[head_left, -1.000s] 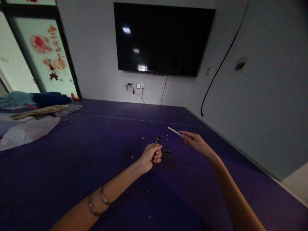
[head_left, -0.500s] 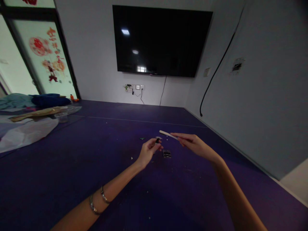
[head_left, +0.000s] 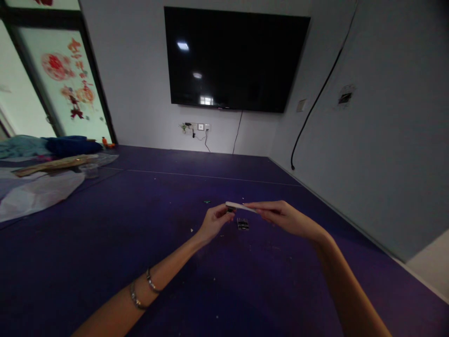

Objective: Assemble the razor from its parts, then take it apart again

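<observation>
My left hand is closed round a small dark object whose tip barely shows above its fingers. My right hand pinches a thin white stick that points left, and the stick's tip reaches the fingertips of my left hand. Both hands hover low over the purple floor mat. A small dark ribbed piece lies on the mat just below and between the hands. Two bracelets circle my left wrist.
A tiny dark bit lies on the mat behind my left hand. A large black screen hangs on the far wall above a socket with cables. Crumpled white plastic, a board and cloth lie at the far left.
My right hand has swung the white stick left and down until its tip meets my left hand. My left hand has lowered the dark object, which is now mostly hidden in its fingers.
</observation>
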The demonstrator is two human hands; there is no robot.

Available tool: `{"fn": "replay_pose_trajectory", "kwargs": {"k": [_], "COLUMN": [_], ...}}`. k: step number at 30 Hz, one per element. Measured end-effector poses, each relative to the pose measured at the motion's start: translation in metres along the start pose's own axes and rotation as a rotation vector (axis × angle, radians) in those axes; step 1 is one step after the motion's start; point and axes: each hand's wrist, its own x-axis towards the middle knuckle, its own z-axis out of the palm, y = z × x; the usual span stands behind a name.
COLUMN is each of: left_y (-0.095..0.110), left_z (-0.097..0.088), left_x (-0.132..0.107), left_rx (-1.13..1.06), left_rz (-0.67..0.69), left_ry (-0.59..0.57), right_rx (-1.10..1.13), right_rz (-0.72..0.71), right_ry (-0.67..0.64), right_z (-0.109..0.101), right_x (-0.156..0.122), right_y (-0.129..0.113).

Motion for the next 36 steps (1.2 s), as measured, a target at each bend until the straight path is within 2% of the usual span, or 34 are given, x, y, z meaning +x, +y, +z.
{"fn": "replay_pose_trajectory", "kwargs": {"k": [2, 6, 10, 15, 19, 24, 28, 32, 36], "left_y": [-0.001, -0.005, -0.006, -0.001, 0.002, 0.003, 0.003, 0.005, 0.008], "left_z": [0.0, 0.0, 0.0, 0.002, 0.004, 0.006, 0.007, 0.006, 0.008], "left_x": [0.0, 0.0, 0.0, -0.002, -0.003, -0.005, -0.004, -0.003, -0.003], "left_rx": [-0.009, -0.012, -0.043, -0.001, -0.017, -0.003, -0.064, -0.071, -0.099], "left_rz": [-0.008, -0.024, -0.029, -0.044, -0.059, -0.061, -0.061, -0.063, -0.067], "left_ry": [0.008, 0.009, -0.001, 0.009, -0.011, 0.008, 0.009, 0.013, 0.026], "right_rx": [-0.01, 0.007, 0.011, 0.046, 0.094, 0.114, 0.156, 0.196, 0.18], "right_rz": [0.018, -0.005, 0.023, 0.049, 0.058, 0.098, 0.111, 0.122, 0.101], "right_ry": [-0.048, 0.05, -0.105, 0.034, -0.104, -0.033, -0.129, -0.01, -0.058], "right_z": [-0.001, -0.002, -0.001, -0.005, -0.01, -0.012, -0.01, -0.005, -0.009], "right_x": [0.0, 0.0, 0.0, -0.001, -0.004, -0.005, -0.005, -0.003, -0.005], "right_y": [0.0, 0.001, 0.005, 0.012, 0.017, 0.019, 0.018, 0.019, 0.019]}}
